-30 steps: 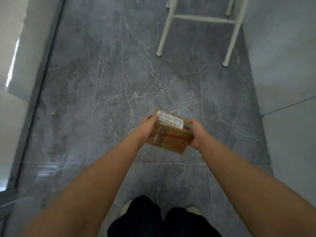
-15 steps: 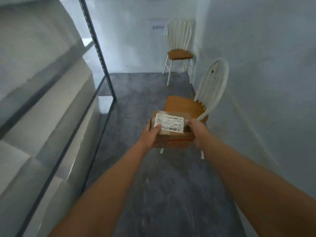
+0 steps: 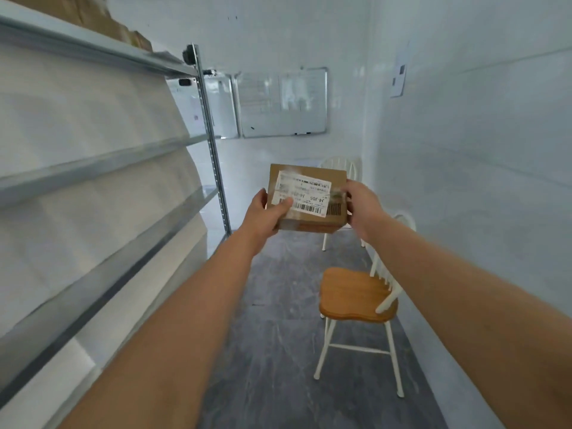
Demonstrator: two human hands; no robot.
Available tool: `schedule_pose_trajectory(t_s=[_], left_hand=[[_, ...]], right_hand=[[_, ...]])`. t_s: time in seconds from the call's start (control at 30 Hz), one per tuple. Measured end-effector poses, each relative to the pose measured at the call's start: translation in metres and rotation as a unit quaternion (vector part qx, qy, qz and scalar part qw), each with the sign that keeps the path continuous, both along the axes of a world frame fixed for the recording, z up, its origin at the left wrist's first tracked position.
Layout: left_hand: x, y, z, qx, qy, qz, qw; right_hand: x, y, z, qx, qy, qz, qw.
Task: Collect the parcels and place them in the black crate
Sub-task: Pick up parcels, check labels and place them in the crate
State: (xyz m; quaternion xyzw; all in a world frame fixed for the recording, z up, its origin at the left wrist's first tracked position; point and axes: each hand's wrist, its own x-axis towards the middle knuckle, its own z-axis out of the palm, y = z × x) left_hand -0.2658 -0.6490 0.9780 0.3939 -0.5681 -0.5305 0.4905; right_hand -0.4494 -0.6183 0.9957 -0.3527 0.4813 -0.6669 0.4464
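A small brown cardboard parcel (image 3: 309, 181) with a white barcode label is held out in front of me at mid-height. My left hand (image 3: 266, 213) grips its left side, thumb lying on the label. My right hand (image 3: 362, 205) clasps its right edge. Both arms are stretched forward. No black crate is in view.
A metal shelving rack (image 3: 213, 156) with white-wrapped contents lines the left side, brown cartons on top. A white chair with a wooden seat (image 3: 356, 295) stands right of the grey floor aisle, a second chair (image 3: 343, 165) behind the parcel. A whiteboard (image 3: 283, 102) hangs on the far wall.
The view has swung up from the floor to the room ahead. The parcel, still in both hands, has risen and its label now faces me.
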Motion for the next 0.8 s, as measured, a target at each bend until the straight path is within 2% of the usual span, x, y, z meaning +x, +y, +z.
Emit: schedule_pose_trajectory(t_s=[0.2, 0.37, 0.43, 0.53, 0.6, 0.7, 0.8], left_hand=[[0.030, 0.003, 0.013, -0.005, 0.050, -0.009, 0.999], [0.050, 0.011, 0.027, -0.028, -0.032, -0.057, 0.997], [0.054, 0.015, 0.031, -0.043, -0.050, -0.038, 0.997], [0.056, 0.017, 0.033, -0.059, 0.003, 0.036, 0.998], [0.057, 0.016, 0.030, -0.006, 0.033, 0.059, 0.998], [0.052, 0.020, 0.021, 0.119, 0.027, -0.015, 0.992], [0.040, 0.025, 0.011, 0.115, -0.009, -0.073, 0.991]], right_hand=[[-0.005, 0.005, 0.008, 0.004, -0.012, 0.072, 0.997], [-0.015, 0.007, -0.001, 0.060, 0.034, 0.199, 0.978], [-0.009, 0.007, -0.006, 0.057, 0.029, 0.220, 0.973], [0.004, 0.007, -0.010, 0.052, -0.010, 0.237, 0.970], [0.012, 0.008, -0.013, 0.043, -0.047, 0.234, 0.970], [0.028, 0.011, -0.019, 0.022, -0.097, 0.244, 0.965], [0.040, 0.013, -0.025, 0.008, -0.119, 0.276, 0.954]])
